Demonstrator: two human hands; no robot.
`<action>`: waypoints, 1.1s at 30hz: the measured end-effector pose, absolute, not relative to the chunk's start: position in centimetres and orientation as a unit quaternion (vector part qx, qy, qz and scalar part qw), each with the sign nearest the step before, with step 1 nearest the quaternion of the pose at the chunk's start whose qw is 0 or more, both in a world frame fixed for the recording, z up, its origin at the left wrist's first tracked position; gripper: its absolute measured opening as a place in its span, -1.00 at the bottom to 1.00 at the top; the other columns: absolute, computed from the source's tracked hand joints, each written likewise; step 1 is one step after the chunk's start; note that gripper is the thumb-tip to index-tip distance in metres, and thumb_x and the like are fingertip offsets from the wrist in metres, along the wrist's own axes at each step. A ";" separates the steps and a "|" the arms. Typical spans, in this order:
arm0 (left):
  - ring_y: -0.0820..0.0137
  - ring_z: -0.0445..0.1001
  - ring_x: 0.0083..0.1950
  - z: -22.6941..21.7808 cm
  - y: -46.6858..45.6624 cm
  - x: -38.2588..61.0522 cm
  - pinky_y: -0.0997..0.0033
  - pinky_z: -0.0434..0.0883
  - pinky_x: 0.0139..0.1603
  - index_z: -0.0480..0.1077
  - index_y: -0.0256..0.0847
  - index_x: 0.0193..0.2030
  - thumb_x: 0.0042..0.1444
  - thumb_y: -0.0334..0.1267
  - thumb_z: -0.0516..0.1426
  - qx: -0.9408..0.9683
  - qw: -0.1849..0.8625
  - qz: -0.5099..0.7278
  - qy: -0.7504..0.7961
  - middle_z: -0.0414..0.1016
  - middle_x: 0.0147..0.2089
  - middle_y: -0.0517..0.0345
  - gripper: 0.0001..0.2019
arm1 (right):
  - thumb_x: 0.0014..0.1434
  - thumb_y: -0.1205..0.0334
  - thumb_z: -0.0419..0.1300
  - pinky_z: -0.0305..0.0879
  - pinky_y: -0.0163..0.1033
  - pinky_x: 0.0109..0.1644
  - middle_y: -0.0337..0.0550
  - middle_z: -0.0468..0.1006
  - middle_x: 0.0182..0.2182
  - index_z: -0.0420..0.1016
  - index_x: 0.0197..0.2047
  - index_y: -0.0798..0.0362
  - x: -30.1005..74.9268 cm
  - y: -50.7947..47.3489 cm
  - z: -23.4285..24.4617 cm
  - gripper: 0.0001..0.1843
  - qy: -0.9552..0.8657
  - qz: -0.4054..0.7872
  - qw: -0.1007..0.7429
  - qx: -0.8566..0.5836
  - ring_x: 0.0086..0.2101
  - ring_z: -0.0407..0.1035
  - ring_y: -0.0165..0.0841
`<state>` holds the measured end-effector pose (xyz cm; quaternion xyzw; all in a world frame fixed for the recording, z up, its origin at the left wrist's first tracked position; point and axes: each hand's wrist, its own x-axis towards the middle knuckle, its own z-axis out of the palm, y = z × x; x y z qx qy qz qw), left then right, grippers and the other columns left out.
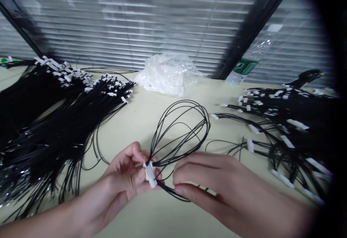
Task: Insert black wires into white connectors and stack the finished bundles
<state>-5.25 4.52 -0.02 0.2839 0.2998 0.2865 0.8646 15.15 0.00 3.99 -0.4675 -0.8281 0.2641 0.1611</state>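
Note:
Between the thumb and fingers of my left hand (pixel 124 176) is a white plastic wire connector (pixel 150 174). Several thin black wires (pixel 199 142) come out of it, loop up and over to the right, and more run from its lower end toward my right hand (pixel 208 183). The fingers and thumb of my right hand are closed together around black wires just right of the connector. Exactly which wires sit between those fingertips is partly hidden.
A large bundle of black wires with white connectors (pixel 89 122) lies on the left. On the right is a pile of wired connectors (pixel 282 122). A clear bag of white parts (pixel 165 75) and a plastic bottle (pixel 245 66) stand at the back, before the blinds (pixel 162 21).

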 end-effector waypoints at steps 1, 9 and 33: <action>0.49 0.42 -0.28 0.0 4.5 -5.2 0.48 0.37 -0.20 0.26 -0.17 -0.39 0.04 -0.56 0.08 0.286 0.864 0.286 0.300 0.40 -0.34 0.24 -0.82 | 0.23 0.32 -0.01 0.21 -0.36 -0.24 -0.33 0.43 -0.40 0.41 -0.27 -0.01 15.1 0.0 4.0 -0.82 -0.827 0.270 0.160 -0.467 -0.33 0.31 -0.48; 0.51 0.42 -0.30 0.1 4.3 -5.3 0.50 0.38 -0.23 0.28 -0.18 -0.40 0.02 -0.56 0.11 0.286 0.860 0.288 0.310 0.37 -0.35 0.29 -0.82 | 0.17 0.29 0.07 0.19 -0.40 -0.16 -0.52 0.48 -0.35 0.40 -0.30 -0.13 14.8 -0.5 3.7 -0.88 -0.776 0.338 0.175 -0.503 -0.28 0.34 -0.54; 0.50 0.43 -0.29 -0.3 4.4 -5.0 0.55 0.35 -0.27 0.29 -0.18 -0.38 0.00 -0.59 0.12 0.294 0.836 0.309 0.344 0.39 -0.34 0.26 -0.79 | 0.13 0.24 0.13 0.11 -0.48 -0.63 -0.39 0.33 -0.62 0.37 -0.36 -0.09 16.6 -1.5 7.0 -0.96 -0.716 0.291 0.295 -0.561 -0.65 0.19 -0.57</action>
